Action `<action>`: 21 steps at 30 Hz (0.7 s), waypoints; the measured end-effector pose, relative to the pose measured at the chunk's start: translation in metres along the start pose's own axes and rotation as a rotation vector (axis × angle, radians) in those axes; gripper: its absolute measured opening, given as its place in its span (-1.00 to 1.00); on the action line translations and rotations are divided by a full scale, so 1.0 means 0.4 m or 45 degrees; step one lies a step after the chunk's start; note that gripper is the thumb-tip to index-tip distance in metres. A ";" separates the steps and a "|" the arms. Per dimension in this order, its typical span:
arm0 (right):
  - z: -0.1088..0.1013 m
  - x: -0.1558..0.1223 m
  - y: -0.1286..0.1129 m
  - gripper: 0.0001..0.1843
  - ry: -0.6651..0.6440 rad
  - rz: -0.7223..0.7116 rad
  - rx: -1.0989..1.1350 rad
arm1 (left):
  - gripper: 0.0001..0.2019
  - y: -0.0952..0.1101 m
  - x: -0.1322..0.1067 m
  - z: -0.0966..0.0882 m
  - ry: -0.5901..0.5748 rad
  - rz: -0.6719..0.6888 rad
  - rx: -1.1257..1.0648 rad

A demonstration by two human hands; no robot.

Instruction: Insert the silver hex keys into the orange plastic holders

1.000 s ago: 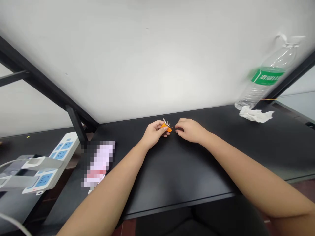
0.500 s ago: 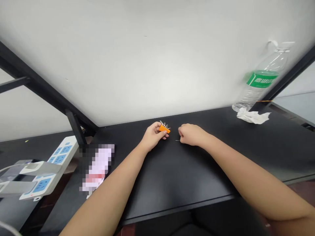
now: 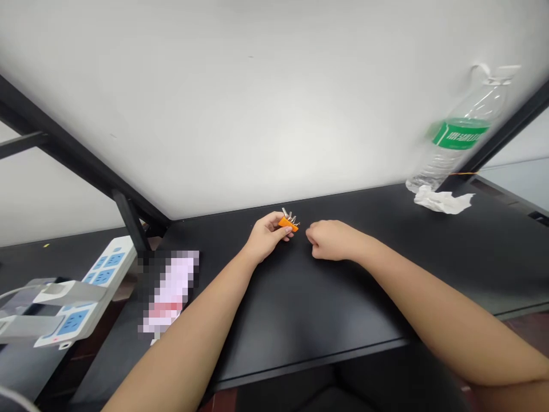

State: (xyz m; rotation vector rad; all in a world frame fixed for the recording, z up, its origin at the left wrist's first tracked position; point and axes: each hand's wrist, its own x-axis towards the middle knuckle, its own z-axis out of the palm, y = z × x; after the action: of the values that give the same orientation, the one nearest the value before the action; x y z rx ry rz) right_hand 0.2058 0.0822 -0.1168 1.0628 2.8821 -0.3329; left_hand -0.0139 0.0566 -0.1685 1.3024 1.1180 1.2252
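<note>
the left hand rests its wrist side on the black table, near the far edge by the white wall panel. its grip is closed on a small orange holder: the thumb lies on top of it and the fingertips press from below, so the holder is pinched at its near end and lifted just off the table. a fan of short metal bits sticks out of the holder's far side, pointing up and away from the palm, free of the fingers.

the right hand sits just beside it, to the right, apart from the holder with a narrow gap between them. its grip is curled together, the fingers folded in toward the thumb and the knuckles low on the table; whether anything thin is pinched inside cannot be told.

far off to the right a clear water bottle with a green label stands against the wall panel, with a crumpled white tissue at its foot. at the left, a white power strip with blue sockets lies off the table's edge.
</note>
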 end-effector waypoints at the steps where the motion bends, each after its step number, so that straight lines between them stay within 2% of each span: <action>1: 0.000 0.001 0.006 -0.97 0.098 -0.016 0.060 | -0.60 0.001 0.000 0.000 -0.004 0.003 0.008; 3: -0.001 0.003 0.022 -0.97 0.259 -0.025 0.193 | -0.62 0.004 0.000 0.000 -0.017 0.009 0.024; 6: -0.001 0.005 0.041 -0.95 0.361 -0.073 0.309 | -0.64 0.007 -0.002 0.001 -0.031 0.012 0.039; 17: 0.010 0.013 0.050 -0.91 0.410 -0.235 0.388 | -0.67 -0.002 0.000 -0.003 -0.052 0.028 0.071; 21: 0.003 0.011 0.059 -0.90 0.389 -0.231 0.451 | -0.69 -0.006 -0.001 -0.005 -0.051 0.032 0.089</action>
State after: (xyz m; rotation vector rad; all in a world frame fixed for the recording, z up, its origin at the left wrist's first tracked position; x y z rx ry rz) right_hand 0.2177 0.1022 -0.1227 0.9673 3.2882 -0.7802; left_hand -0.0160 0.0568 -0.1707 1.3914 1.1276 1.1822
